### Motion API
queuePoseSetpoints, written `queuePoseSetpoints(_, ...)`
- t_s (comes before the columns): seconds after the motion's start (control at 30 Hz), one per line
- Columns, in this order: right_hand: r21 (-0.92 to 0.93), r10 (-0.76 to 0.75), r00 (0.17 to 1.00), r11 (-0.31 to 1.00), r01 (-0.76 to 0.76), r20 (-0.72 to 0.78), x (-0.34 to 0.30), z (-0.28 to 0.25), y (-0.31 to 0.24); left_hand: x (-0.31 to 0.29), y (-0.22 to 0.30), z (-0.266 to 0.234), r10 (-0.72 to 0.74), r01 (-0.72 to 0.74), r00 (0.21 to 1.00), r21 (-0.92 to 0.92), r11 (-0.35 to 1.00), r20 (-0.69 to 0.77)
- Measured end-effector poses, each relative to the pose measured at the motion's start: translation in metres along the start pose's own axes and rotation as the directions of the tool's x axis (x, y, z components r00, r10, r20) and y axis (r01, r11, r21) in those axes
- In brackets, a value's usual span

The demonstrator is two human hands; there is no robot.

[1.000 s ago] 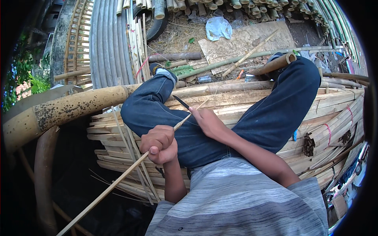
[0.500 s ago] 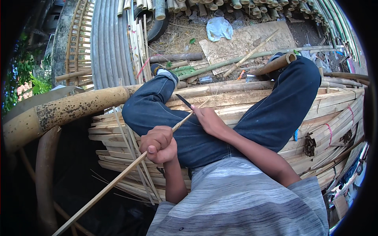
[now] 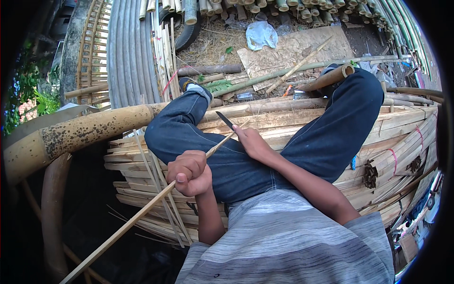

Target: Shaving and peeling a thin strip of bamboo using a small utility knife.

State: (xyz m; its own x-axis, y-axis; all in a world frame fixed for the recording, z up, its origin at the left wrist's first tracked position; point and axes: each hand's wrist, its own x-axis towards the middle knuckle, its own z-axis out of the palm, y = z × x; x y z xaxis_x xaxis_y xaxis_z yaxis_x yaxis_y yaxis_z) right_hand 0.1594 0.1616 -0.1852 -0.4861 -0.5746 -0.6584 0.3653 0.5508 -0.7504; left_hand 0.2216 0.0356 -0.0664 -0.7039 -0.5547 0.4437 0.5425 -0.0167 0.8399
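Observation:
My left hand (image 3: 190, 173) is closed in a fist round a long, thin bamboo strip (image 3: 124, 228). The strip slants from the lower left edge up past the fist to a tip over my lap. Farther up, my right hand (image 3: 254, 143) is closed on a knife with a dark blade (image 3: 225, 120); the blade points up and left, and its handle is mostly hidden by the fingers. The strip's far end passes right beside the knife and the right fingers. Whether the edge touches it, I cannot tell.
Stacked split bamboo (image 3: 288, 126) lies under my crossed legs. A thick spotted bamboo pole (image 3: 90, 127) stands out to the left, with thin strips (image 3: 158, 184) leaning near it. Beyond are a cardboard sheet (image 3: 302, 49), a pale plastic bag (image 3: 261, 35) and piled bamboo poles (image 3: 307, 7).
The knife blade has shifted slightly right and become a little more upright, with my right hand moving slightly along. My left hand keeps its grip on the bamboo strip. The whole view has shifted slightly.

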Motion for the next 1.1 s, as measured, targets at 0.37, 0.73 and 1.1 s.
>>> queuePoseSetpoints(0.37, -0.143, 0.006, 1.0, 0.99, -0.003, 0.021, -0.003, -0.001, 0.0, -0.004, 0.005, -0.008, 0.013, -0.015, 1.0, -0.111, 0.994, -0.017)
queuePoseSetpoints(0.73, -0.362, -0.057, 0.998, 0.93, 0.06, 0.02, 0.013, -0.023, 0.043, -0.008, 0.002, -0.002, 0.075, -0.072, 0.997, -0.089, 0.993, 0.033)
queuePoseSetpoints(1.1, -0.652, -0.136, 0.988, 0.756, 0.052, -0.079, -0.008, -0.041, 0.003, -0.006, 0.002, -0.014, 0.014, -0.018, 0.999, -0.088, 0.996, -0.049)
